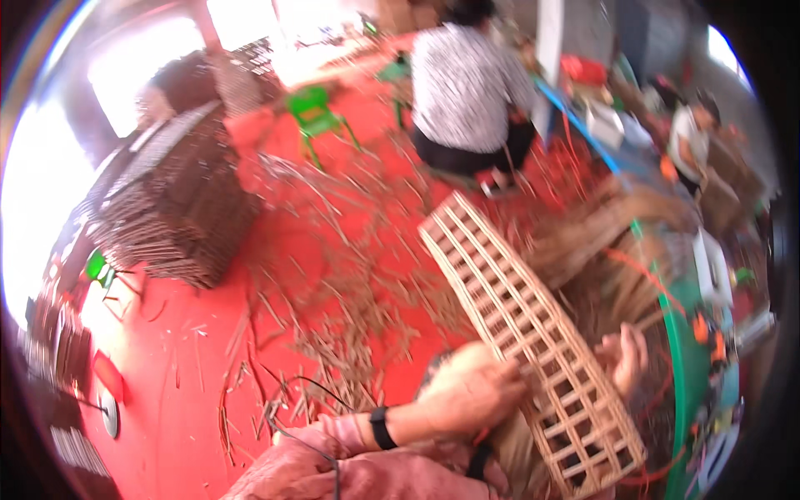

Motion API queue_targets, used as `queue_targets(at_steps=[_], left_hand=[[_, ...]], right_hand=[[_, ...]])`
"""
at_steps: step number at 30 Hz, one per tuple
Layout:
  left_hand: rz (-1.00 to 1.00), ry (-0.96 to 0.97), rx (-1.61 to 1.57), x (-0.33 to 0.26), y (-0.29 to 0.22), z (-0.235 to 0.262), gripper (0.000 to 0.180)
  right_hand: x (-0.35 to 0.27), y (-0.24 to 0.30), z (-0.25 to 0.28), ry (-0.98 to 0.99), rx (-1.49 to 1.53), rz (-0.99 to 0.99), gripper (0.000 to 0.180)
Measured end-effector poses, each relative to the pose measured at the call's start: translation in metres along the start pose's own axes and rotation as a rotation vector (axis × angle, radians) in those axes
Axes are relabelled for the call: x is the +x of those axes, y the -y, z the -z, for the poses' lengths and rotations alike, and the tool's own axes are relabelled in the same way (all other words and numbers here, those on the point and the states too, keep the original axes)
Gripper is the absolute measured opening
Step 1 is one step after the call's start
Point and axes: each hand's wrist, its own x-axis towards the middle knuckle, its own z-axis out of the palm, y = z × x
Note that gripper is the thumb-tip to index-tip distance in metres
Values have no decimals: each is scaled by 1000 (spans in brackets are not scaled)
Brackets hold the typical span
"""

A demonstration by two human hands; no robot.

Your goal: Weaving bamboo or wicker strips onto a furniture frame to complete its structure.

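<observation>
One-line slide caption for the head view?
Left hand and right hand flanking a lattice panel, above a red floor strewn with brown strips.

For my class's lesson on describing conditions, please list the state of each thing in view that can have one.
Openwork lattice panel: tilted, its far end leaning left
Left hand: fingers curled at the panel's left edge, grip unclear
Right hand: fingers spread, beside the panel's right edge
Black wristband: fastened around the left wrist
Far green chair: upright
Brown stack: piled in layers
Brown strips: scattered over the red floor
</observation>
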Motion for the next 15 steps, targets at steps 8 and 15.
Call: queue_targets(at_steps=[8, 15], left_hand=[[292, 10, 100, 4, -19, -24, 24], [76, 23, 216, 18, -26, 7, 16]], right_hand=[[-2, -9, 0, 28, 155, 19, 20], [8, -22, 40, -16, 203, 64, 17]])
